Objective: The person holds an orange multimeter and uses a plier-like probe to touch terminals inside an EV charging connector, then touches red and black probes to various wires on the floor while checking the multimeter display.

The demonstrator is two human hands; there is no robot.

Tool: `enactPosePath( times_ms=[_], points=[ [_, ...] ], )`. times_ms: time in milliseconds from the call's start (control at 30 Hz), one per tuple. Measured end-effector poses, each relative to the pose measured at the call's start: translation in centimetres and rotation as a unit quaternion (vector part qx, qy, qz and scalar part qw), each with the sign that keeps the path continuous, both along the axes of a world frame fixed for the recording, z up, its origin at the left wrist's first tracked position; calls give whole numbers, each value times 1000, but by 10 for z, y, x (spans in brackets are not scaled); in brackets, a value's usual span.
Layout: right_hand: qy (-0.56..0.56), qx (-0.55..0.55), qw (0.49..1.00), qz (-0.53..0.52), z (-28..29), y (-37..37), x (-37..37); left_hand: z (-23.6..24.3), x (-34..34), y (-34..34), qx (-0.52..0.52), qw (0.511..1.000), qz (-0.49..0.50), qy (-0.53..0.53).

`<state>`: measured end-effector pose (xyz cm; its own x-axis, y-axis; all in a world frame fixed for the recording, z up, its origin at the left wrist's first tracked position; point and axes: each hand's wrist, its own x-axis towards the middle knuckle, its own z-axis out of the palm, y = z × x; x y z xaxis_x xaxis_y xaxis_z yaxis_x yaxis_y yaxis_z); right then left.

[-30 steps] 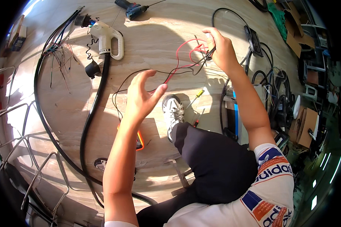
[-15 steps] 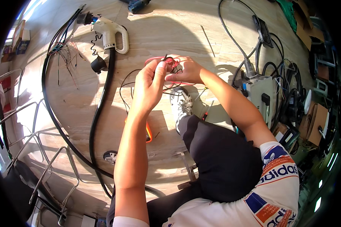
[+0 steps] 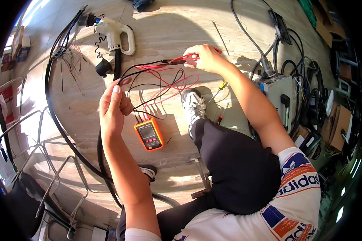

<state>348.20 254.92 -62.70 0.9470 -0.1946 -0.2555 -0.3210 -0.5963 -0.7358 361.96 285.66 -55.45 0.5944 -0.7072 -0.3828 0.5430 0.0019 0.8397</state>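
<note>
My left hand pinches a black test lead between thumb and fingers, beside the thick black cable. Out to the right, my right hand is closed around the red test lead, and a red tip sticks out past its far side. Dark probe handles lie against the fingers of that hand. Loops of red and black wire hang between both hands and run down to an orange multimeter on the floor.
A white charging gun with thick black cable lies at left. Two screwdrivers rest near my shoe. A grey box with cables stands right. Metal chair frames are at lower left.
My hands have moved apart, the left one down and leftward, the right one slightly up and right. The bundled leads have spread between them, and the multimeter has come into full view.
</note>
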Motion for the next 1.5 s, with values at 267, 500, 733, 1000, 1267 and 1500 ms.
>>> enactPosePath(
  times_ms=[267,500,733,1000,1267,1500],
  points=[
    [-1,303,953,-1,32,-12,-2,-16,2,40,64,992,-94,-48],
    [78,225,969,73,52,6,3,-15,-16,15,168,957,-191,-140],
    [74,263,959,74,39,17,3,-23,-28,7,201,933,-240,-175],
    [88,370,924,39,73,9,-1,-47,-43,8,235,939,-185,-169],
    [114,309,944,32,80,4,-10,-53,-56,-9,209,968,-126,-55],
    [132,242,957,96,53,14,-9,-55,-73,-12,199,938,-102,-266]
  ],
)
